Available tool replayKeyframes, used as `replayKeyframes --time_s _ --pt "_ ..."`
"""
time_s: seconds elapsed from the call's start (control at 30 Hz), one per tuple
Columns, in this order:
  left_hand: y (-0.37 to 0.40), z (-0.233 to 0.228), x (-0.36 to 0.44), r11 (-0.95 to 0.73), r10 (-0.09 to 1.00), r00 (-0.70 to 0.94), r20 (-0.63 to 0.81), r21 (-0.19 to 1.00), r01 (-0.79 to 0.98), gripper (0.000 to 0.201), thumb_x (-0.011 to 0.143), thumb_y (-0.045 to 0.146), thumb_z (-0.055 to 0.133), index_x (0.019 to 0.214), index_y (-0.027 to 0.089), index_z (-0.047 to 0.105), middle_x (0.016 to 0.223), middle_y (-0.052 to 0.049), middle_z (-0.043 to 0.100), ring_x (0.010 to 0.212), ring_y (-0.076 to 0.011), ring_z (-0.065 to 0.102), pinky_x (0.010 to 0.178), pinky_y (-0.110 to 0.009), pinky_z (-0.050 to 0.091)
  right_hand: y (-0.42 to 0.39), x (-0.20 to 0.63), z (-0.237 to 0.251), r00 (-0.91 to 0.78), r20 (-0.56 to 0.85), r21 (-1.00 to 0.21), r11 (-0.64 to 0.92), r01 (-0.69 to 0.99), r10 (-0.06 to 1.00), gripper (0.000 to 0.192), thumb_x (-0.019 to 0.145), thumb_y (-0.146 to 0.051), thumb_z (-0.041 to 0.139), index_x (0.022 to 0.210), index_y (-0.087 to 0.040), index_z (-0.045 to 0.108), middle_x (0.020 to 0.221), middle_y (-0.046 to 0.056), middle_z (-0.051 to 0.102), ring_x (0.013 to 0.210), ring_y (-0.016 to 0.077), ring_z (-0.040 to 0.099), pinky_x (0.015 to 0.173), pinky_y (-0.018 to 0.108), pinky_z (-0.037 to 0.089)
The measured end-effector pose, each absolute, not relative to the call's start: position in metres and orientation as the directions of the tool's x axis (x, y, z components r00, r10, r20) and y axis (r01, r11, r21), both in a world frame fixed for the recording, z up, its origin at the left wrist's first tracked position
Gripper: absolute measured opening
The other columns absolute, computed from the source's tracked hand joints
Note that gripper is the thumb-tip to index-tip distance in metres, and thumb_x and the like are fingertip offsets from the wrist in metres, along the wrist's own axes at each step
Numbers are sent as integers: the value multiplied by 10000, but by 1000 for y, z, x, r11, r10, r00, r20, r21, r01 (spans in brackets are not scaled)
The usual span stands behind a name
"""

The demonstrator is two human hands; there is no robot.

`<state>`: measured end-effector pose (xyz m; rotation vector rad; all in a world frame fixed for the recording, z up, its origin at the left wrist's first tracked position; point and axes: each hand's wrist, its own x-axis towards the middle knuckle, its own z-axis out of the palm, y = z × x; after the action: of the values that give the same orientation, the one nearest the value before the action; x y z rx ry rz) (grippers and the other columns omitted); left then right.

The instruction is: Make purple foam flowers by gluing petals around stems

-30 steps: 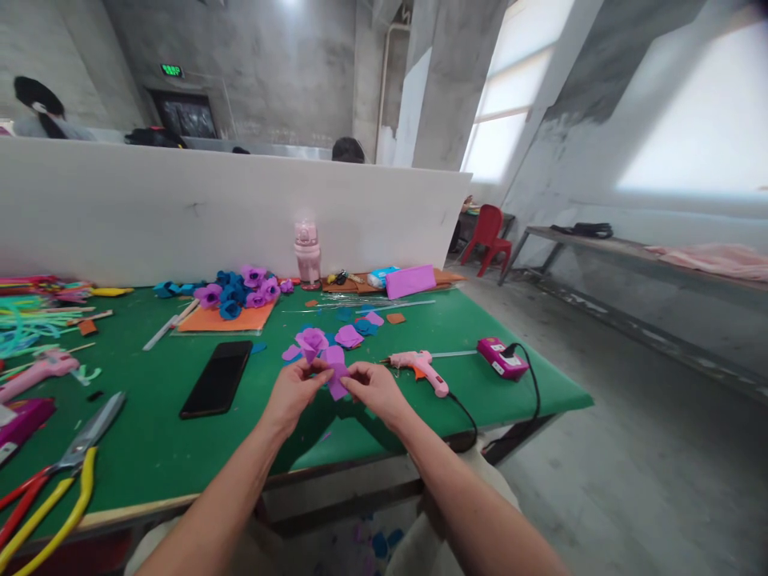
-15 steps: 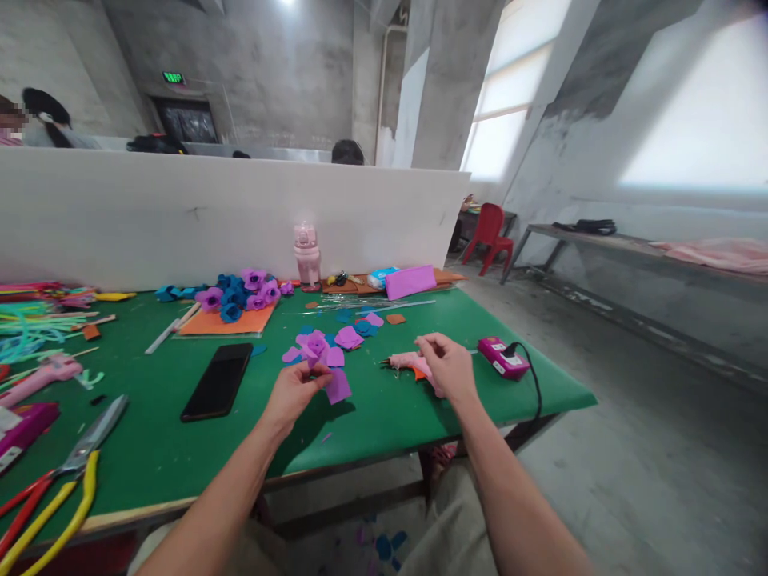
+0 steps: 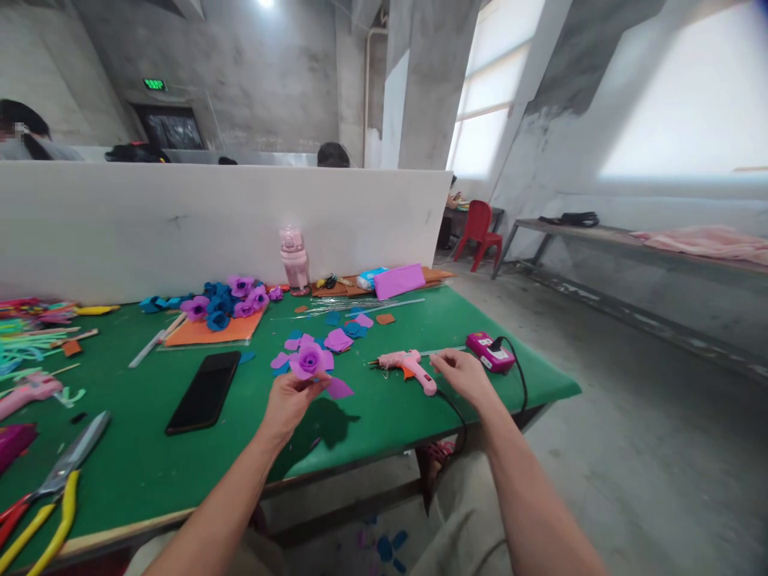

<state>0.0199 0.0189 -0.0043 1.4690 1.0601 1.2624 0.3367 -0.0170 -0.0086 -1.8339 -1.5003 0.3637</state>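
Note:
My left hand [image 3: 288, 400] holds a purple foam flower [image 3: 310, 360] with a loose petal [image 3: 339, 389] hanging from it, raised a little over the green table [image 3: 150, 448]. My right hand [image 3: 465, 374] hovers just right of the pink glue gun [image 3: 408, 364], which lies on the table; the fingers are slightly curled and hold nothing. Loose purple and blue petals [image 3: 339, 338] lie behind the flower.
A black phone [image 3: 204, 392] lies left of my left hand. Scissors and yellow-handled pliers [image 3: 51, 496] rest at the near left. Finished blue and purple flowers [image 3: 225, 296], a pink bottle [image 3: 294, 260] and a white partition [image 3: 180, 224] stand behind. A pink power box [image 3: 489, 352] sits at the right edge.
My right hand let go of the petal, reached to the glue gun and now sits just beside it. My left hand lifted the flower so it faces up.

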Motion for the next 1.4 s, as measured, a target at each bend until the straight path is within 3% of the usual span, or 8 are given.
replayKeyframes --time_s 0.23,0.5,0.73,0.93,1.1,1.23,1.3,1.4 --pt "17 -9 17 -488 871 190 452 839 239 122 665 300 689 680 185 723 802 -27 705 753 -175 609 726 -270 474 -19 330 -7 147 106 -655 -42 755 984 370 782 -475 459 649 -168 616 621 12 631 600 152 540 551 241 346" --pt "22 6 31 -136 965 260 30 908 397 213 613 346 662 693 152 705 653 -17 686 642 -176 601 637 -261 445 -19 320 -4 111 -60 -642 -123 757 992 305 791 -458 515 782 -175 630 639 24 681 630 160 599 587 233 374" --pt "38 -6 34 -202 964 262 39 747 633 219 622 372 604 639 167 678 610 -25 666 607 -187 589 558 -257 371 -9 313 -11 211 -43 -455 -207 866 977 152 707 -298 603 802 -183 573 742 31 659 643 149 568 524 223 286" --pt "36 -7 34 -209 963 267 33 717 665 188 639 339 579 621 163 640 615 -36 663 606 -192 593 550 -258 357 -7 309 -9 233 -44 -468 -226 855 971 119 750 -280 523 771 -164 533 782 85 651 685 182 578 520 244 296" --pt "34 -7 33 -172 969 248 15 761 625 173 625 329 596 602 161 630 552 -15 621 547 -166 549 510 -244 330 -16 305 3 323 -22 -938 -131 322 946 203 730 -259 551 904 -186 476 735 13 642 606 133 584 528 232 413" --pt "36 -9 32 -148 968 252 -13 779 610 158 604 316 614 572 161 609 548 -14 613 548 -160 539 506 -240 330 -23 305 16 200 -127 -976 -86 -200 972 234 672 -285 630 845 -188 507 585 -45 543 498 96 517 559 258 494" --pt "38 -11 32 -143 967 254 -26 770 622 154 601 311 609 556 165 589 556 -16 614 559 -163 544 514 -243 338 -27 304 21 151 -172 -949 -123 -290 973 234 717 -374 606 822 -184 517 567 -36 524 474 95 490 502 249 480" --pt "39 -13 31 -136 966 255 -45 751 646 143 601 297 598 544 168 574 553 -16 608 557 -163 541 522 -248 343 -37 297 28 60 -148 -981 -139 -135 987 318 776 -483 559 853 -176 526 524 -35 514 443 93 457 413 207 387"
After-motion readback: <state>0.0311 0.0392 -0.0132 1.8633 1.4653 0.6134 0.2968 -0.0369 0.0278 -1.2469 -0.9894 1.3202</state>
